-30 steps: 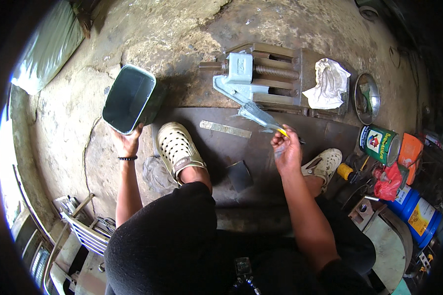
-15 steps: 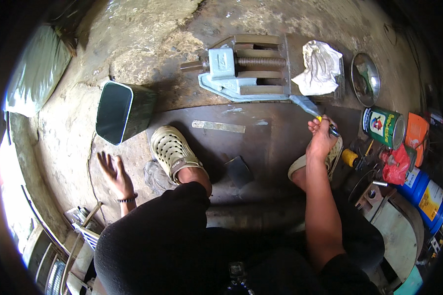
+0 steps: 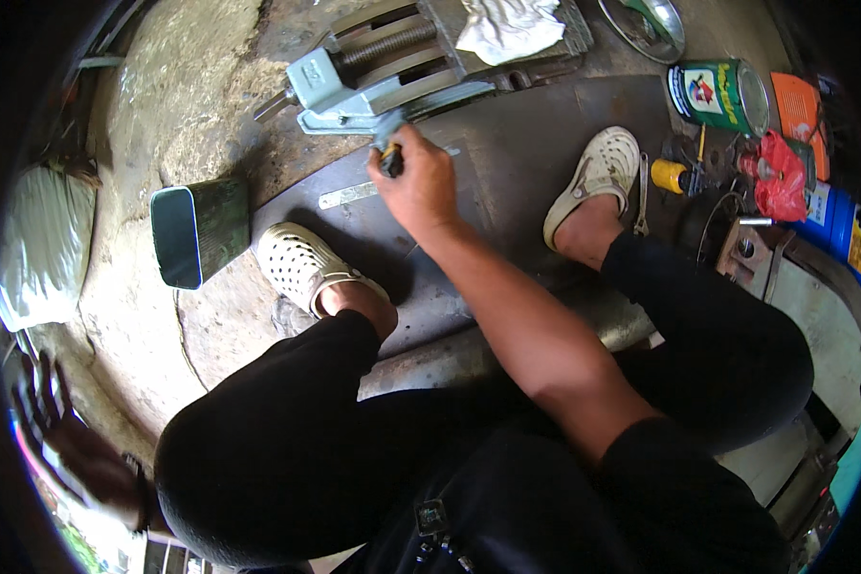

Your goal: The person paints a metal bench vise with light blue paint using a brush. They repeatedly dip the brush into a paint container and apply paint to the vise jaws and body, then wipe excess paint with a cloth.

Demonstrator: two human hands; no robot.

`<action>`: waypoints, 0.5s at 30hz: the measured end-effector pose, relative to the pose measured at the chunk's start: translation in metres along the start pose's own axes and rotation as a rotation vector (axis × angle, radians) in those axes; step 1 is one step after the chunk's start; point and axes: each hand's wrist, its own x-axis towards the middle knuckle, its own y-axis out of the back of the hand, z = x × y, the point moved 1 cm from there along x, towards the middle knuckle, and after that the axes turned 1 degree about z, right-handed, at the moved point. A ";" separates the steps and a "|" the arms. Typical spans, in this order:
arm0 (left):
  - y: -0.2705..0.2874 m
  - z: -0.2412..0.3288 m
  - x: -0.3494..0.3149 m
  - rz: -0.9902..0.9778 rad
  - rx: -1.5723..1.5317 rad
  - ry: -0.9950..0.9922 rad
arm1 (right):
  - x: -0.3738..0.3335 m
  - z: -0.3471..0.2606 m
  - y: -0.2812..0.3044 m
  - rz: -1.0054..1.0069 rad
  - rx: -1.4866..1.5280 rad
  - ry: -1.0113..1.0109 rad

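Note:
My right hand (image 3: 418,187) grips a paintbrush (image 3: 389,129) with a dark handle, a yellow band and blue-grey bristles. The bristles are at the near edge of a machine vise (image 3: 320,84); whether they touch it I cannot tell. Light blue-grey paint covers the vise's jaw and near side, while its screw and bars look dark. Out at the left edge, my left hand (image 3: 67,445) is raised with fingers spread and nothing in it. A flat metal strip (image 3: 347,196) lies on the dark metal sheet (image 3: 507,143), just left of my right hand.
A white rag (image 3: 509,29) lies on the vise's far end, near a metal bowl (image 3: 655,24). To the right are a green can (image 3: 722,96), a red plastic bag (image 3: 783,177) and a wrench (image 3: 642,196). A dark square container (image 3: 201,230) lies tipped at left, near my shoe (image 3: 301,263).
My right hand has carried the paintbrush leftward along the vise's near side. My left hand has swung out to the left and down. The whole view has shifted.

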 end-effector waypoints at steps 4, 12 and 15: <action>0.049 0.054 0.015 -0.226 0.649 -0.279 | -0.001 0.003 0.004 0.029 0.108 -0.054; -0.055 0.118 -0.013 -0.801 0.282 0.023 | 0.031 0.093 0.053 0.101 0.558 -0.476; -0.088 0.132 -0.012 -0.696 0.283 0.200 | 0.035 0.115 0.084 0.200 0.769 -0.533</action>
